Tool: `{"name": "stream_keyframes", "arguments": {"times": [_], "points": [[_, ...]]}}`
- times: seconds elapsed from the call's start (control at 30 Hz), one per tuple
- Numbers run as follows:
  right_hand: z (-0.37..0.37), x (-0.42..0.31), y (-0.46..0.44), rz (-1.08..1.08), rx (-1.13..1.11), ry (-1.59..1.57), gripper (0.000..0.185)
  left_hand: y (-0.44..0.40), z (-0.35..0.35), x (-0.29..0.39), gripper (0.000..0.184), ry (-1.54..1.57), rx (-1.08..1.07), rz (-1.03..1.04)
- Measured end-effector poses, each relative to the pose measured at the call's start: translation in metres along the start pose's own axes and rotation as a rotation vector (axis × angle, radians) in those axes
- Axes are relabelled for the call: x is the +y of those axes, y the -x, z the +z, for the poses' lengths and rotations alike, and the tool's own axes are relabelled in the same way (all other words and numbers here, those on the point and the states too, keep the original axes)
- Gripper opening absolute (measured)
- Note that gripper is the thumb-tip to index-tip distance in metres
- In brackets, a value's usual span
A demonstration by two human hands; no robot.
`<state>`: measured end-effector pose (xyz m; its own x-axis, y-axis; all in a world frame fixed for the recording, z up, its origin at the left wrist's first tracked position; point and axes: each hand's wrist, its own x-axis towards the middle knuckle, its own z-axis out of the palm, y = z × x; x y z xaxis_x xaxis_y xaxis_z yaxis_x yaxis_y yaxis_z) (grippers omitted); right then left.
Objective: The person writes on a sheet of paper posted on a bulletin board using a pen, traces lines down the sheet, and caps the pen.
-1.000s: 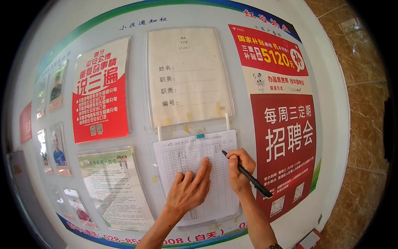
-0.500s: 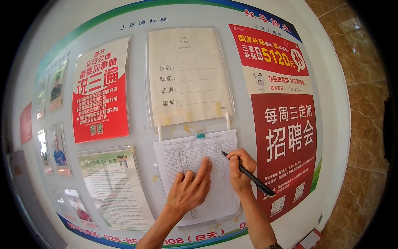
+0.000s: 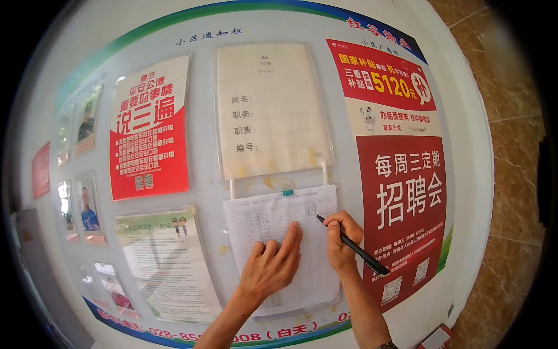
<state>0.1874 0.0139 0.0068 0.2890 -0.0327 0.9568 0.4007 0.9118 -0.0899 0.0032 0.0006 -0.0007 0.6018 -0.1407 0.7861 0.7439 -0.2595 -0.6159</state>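
Only the view has shifted: the right hand (image 3: 342, 239) stays closed around the black pen (image 3: 360, 251), tip at the ruled form (image 3: 314, 267) on the notice board (image 3: 204, 192). Apart from it, the left hand (image 3: 271, 267) presses the form with an extended index finger.

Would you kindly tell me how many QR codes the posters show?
4: a left code and a right code at the foot of the red-and-white poster; a lower code and a higher code on the dark red poster. The right forearm may hide others.
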Motion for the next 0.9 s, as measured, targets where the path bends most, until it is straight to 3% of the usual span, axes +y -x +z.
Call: {"name": "stream_keyframes", "arguments": {"times": [0.47, 0.53, 0.9], "points": [[0.001, -0.009, 0.001, 0.012, 0.011, 0.014, 0.010, 0.002, 0.001, -0.003, 0.043, 0.032, 0.061, 0.047], [0.006, -0.015, 0.003, -0.093, 0.013, -0.010, 0.008, 0.002, 0.001, -0.002, 0.043, 0.027, 0.043, 0.040], [0.019, -0.012, 0.016, -0.044, 0.007, -0.062, 0.007, 0.003, 0.000, -0.002, 0.042, 0.049, 0.067, 0.049]]}}
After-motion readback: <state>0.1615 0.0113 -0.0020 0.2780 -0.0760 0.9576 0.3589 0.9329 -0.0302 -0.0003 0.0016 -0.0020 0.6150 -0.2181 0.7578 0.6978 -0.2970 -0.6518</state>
